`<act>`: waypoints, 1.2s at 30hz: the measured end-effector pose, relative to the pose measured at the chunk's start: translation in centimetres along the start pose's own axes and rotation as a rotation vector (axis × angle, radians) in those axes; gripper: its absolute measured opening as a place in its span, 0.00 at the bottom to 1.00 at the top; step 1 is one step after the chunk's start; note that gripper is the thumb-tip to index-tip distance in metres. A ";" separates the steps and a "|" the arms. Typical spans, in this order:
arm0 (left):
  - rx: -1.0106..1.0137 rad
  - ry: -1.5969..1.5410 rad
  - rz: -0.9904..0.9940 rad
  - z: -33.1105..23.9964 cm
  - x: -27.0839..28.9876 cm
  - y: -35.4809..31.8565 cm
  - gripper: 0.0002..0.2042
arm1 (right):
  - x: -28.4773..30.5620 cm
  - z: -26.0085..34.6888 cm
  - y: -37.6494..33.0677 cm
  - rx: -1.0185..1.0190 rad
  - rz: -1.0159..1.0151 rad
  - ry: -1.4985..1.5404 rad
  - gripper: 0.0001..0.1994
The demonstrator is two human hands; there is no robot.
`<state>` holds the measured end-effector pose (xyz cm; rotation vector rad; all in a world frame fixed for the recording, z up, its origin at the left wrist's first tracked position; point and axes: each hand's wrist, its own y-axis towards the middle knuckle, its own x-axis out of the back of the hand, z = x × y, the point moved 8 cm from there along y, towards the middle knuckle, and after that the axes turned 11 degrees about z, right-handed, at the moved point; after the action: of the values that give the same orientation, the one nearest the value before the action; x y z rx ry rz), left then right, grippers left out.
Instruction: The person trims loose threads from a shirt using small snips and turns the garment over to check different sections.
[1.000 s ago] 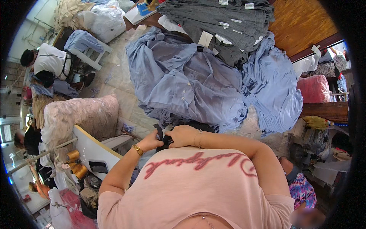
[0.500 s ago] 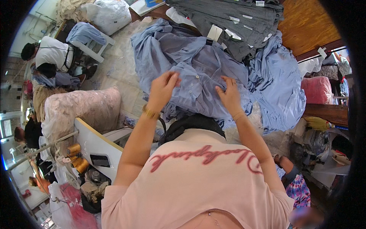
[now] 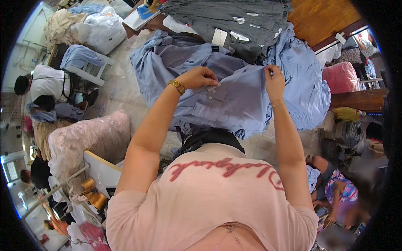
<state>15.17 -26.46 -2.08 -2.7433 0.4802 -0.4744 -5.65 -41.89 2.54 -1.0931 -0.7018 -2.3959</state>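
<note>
Two pinch grips of mine hold the blue shirt [image 3: 234, 102], which lies spread in front of my waist, on top of more blue cloth. My left hand [image 3: 211, 80] closes thumb and fingertips on its edge, next to the small white buttons [image 3: 210, 98]. My right hand [image 3: 266, 69] nips the fabric between finger and thumb farther right, and the cloth stretches between the two. A gold watch [image 3: 177, 86] circles my left wrist, a thin bracelet [image 3: 277, 103] my right.

Just beyond the shirt's dark neck label [image 3: 215, 49] are a white tag [image 3: 219, 37] and a heap of dark grey garments [image 3: 234, 16] with white labels on them. On my right, more blue garments [image 3: 299, 83] lie bunched beside the shirt.

Farther out come the containers. At the upper left I see a whitish plastic bag [image 3: 100, 31], full and bulging; I cannot make out its contents. Nearer me on the left, clear plastic wraps a big pale pink bundle [image 3: 90, 131] of what looks like cloth. Low on that side, another plastic bag [image 3: 90, 234] shows something reddish inside, near some golden thread spools [image 3: 98, 201]. Across on the right, a red bundle [image 3: 341, 77] sits in clear wrapping. Blue cloth [image 3: 83, 56] drapes a white stool [image 3: 100, 75], close to a person in a white top [image 3: 48, 83].
</note>
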 end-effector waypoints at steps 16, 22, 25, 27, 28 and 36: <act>-0.231 -0.761 -0.277 -3.7 -5.2 -5.2 0.10 | -1.7 14.5 -9.3 0.105 0.185 0.482 0.06; -0.324 -0.510 -0.388 -6.5 -4.6 -4.4 0.11 | 0.1 13.9 -9.1 0.105 0.020 0.439 0.03; -0.382 -0.280 -0.507 -7.1 -4.2 -3.9 0.11 | 0.4 13.7 -8.7 0.092 -0.018 0.342 0.04; -0.344 -0.301 -0.504 -6.5 -4.4 -3.3 0.11 | -0.2 12.8 -8.6 -0.005 0.003 0.387 0.04; -0.324 -0.312 -0.504 -6.2 -4.4 -3.1 0.11 | -0.7 12.3 -8.7 -0.053 0.014 0.410 0.04; -0.230 -0.390 -0.395 -5.6 -4.6 -3.4 0.13 | -3.5 10.5 -9.6 -0.270 0.056 0.831 0.06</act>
<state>9.96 -23.07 2.90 -3.0550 -0.1151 0.0436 -2.81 -27.50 3.12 -0.1166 -0.0601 -2.6110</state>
